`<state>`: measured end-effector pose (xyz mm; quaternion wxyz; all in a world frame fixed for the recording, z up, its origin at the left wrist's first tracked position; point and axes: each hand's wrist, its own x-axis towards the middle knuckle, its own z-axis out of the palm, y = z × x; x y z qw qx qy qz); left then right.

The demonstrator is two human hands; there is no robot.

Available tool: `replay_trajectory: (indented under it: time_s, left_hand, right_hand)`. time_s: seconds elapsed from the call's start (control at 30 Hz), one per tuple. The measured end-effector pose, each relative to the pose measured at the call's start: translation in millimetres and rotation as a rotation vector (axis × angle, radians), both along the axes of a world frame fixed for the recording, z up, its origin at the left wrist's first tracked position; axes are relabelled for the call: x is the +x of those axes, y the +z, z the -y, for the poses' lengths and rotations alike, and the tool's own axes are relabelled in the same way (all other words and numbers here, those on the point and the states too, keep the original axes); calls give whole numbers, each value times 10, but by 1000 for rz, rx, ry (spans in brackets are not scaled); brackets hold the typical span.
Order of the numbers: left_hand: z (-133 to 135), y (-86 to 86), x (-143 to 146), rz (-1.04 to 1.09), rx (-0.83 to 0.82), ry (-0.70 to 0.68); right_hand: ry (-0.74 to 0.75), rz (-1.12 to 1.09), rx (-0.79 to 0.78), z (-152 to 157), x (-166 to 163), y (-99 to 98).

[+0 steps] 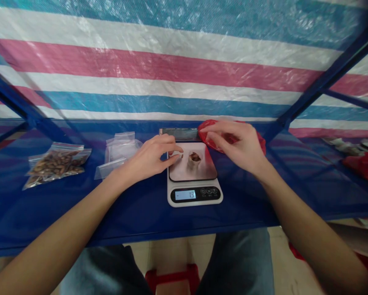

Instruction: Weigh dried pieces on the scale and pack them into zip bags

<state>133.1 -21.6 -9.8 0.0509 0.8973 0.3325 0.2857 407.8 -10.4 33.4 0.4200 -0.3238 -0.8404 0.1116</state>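
Note:
A white kitchen scale [195, 200] with a steel plate lies in front of me; its lit display shows about 1.9. On the plate stands a small pale cup [194, 163] with brown pieces in it. My left hand [154, 155] reaches over the plate's left side, thumb and index finger apart, and a tiny brown piece [181, 156] is by the fingertips. Above a red plastic bag [260, 141], just behind the scale's right side, is my right hand [240, 143]. Its thumb and fingertips are drawn together in a pinch; anything between them is too small to see.
Zip bags filled with brown pieces [56, 162] lie on the blue table [134, 217] at the left. Clear flat zip bags [119, 149] are beside my left hand. A dark flat strip [180, 134] sits behind the scale. Blue metal frame bars [321, 88] and striped sheeting [171, 65] stand behind.

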Motion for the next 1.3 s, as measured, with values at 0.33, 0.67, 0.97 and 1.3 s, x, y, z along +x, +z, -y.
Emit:
replay_trajectory:
  time_s: [0.33,0.67,0.97,1.3]
  left_hand:
    - [-85,-64,43,-74,-29,-29]
    - [-175,-105,44,0,-59,8]
    - [-174,-65,85,33,-103,76]
    - [108,316,406,414,-149,31]
  right_hand:
    - [-227,-296,0,-223,117,-131]
    - [-282,-296,-7,-223,124,-114]
    - [-228,-249,-61,-271,184,-98]
    - [73,5,-511,17,615,-227]
